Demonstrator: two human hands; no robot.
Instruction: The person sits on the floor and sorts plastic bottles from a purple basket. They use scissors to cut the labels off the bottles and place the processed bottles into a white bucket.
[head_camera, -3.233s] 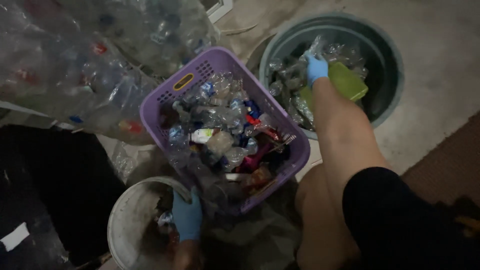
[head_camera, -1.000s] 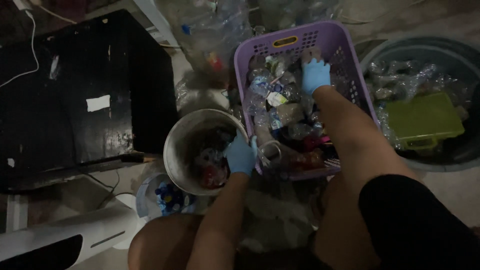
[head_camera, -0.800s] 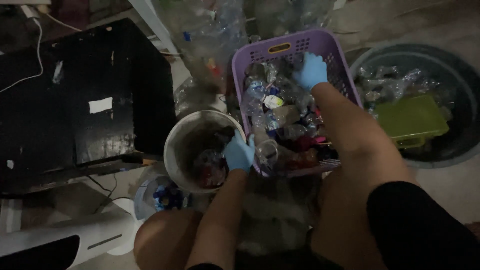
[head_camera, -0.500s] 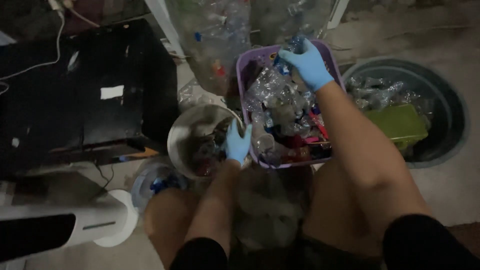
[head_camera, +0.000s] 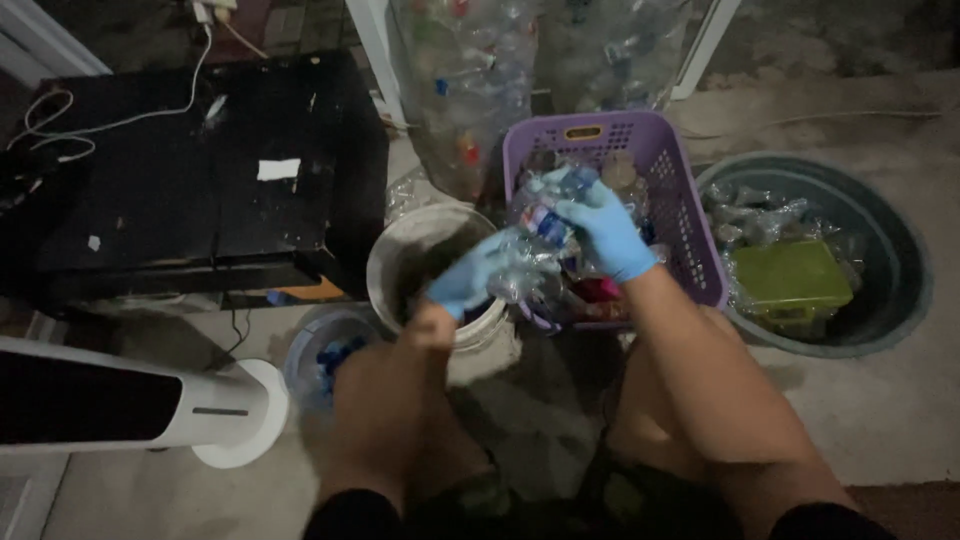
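Note:
A clear plastic bottle (head_camera: 535, 235) with a coloured label hangs over the near left corner of a purple plastic basket (head_camera: 680, 190) filled with crushed bottles. My right hand (head_camera: 610, 235), in a blue glove, grips the bottle's upper end. My left hand (head_camera: 470, 280), also in a blue glove and blurred, is closed on its lower end, above the rim of a white bucket (head_camera: 400, 265) that stands just left of the basket.
A dark round tub (head_camera: 895, 270) with bottles and a green container (head_camera: 790, 280) sits right of the basket. Clear sacks of bottles (head_camera: 470, 80) lean behind. A black cabinet (head_camera: 190, 180), a white tower fan (head_camera: 130, 410) and a small tub (head_camera: 320, 345) are on the left.
My right hand has lifted a bottle out of the basket and drawn it toward me. My left hand came off the bucket rim and took the bottle's other end. The view tilted up.

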